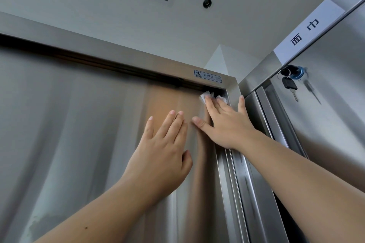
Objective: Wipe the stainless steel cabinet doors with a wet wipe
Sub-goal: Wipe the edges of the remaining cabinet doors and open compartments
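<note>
Probably somewhere in the middle of the work, not near its end. Wiping now at the top right corner of the left door [98,124], just under the frame [233,85]. Lower on the same door, near the bottom left, some pale dull smears [37,223], so likely not cleaned there yet (or perhaps only drying; hard to tell from here). On the right door [331,124], grey streaks beside the key [289,85], so apparently untouched as well. No way to judge how much of the plain middle part is already wiped. Right hand [227,122] spread flat with straight fingers, not gripping, only pressing the wipe [205,97] against the steel. Wipe crumpled and white, mostly under the index and middle fingertips, peeking out above them, touching the door and tucked against the inner edge of the frame. Little finger lying apart on the upright side of the frame, thumb pointing left. Left hand [164,154] also flat and open on the door, holding nothing, just beside the right thumb, below and left of the wipe and not touching it.
</note>
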A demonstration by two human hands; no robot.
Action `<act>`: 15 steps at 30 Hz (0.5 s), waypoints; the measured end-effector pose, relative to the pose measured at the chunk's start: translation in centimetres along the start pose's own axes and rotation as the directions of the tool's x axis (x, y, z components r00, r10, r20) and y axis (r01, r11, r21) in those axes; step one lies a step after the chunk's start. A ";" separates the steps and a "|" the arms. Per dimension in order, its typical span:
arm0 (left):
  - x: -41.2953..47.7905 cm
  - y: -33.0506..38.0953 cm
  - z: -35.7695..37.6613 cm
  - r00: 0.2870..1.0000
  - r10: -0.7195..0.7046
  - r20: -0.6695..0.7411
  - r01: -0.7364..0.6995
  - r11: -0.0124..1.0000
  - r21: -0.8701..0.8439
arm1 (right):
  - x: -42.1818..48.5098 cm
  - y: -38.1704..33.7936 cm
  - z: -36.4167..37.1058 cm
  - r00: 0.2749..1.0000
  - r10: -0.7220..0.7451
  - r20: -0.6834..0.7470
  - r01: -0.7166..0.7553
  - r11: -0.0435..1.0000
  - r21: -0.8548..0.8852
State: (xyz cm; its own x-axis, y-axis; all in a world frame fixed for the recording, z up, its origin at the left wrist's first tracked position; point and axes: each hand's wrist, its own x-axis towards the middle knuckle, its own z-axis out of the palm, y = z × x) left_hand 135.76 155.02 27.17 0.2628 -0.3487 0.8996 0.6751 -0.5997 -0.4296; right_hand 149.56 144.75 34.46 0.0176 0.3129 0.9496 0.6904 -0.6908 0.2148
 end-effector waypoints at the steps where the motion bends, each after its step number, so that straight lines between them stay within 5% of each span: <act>1: 0.0 0.0 0.0 1.000 -0.002 0.005 0.002 1.000 0.002 | 0.0 0.0 0.1 1.000 -0.002 -0.009 0.002 1.000 -0.009; 15: 0.0 0.1 -0.1 1.000 -0.005 0.004 0.005 1.000 0.004 | 0.6 -0.3 0.0 0.997 0.070 0.028 -0.072 0.993 0.093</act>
State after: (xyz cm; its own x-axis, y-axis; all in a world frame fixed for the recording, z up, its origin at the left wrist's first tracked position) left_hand 135.78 154.92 27.11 0.2622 -0.3431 0.9020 0.6793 -0.5983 -0.4250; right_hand 149.36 145.18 34.94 0.0862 0.2825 0.9554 0.7517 -0.6478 0.1237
